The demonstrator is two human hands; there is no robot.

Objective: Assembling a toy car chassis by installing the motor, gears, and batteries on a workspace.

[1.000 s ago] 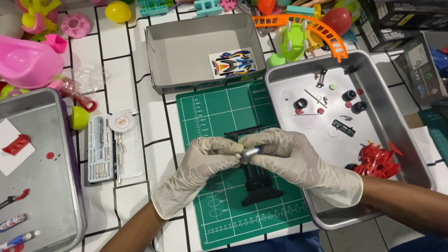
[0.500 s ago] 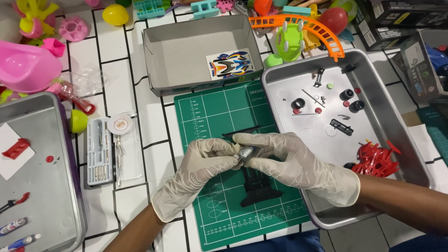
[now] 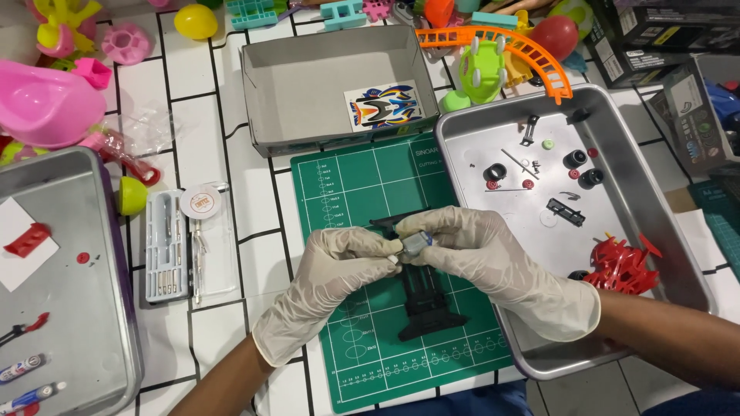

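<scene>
While both gloved hands meet at the centre of the frame, the left hand and right hand pinch a small silver motor between their fingertips, just above a black toy chassis lying on the green cutting mat. To the right, a metal tray holds black wheels and a red plastic part. Above the mat, a grey box contains a sticker sheet. At left lies a screwdriver set.

Pale cream gloves are covering the left hand and right hand, pinching a small silver motor; beneath them, a black chassis is lying on a green, white-gridded mat.
</scene>
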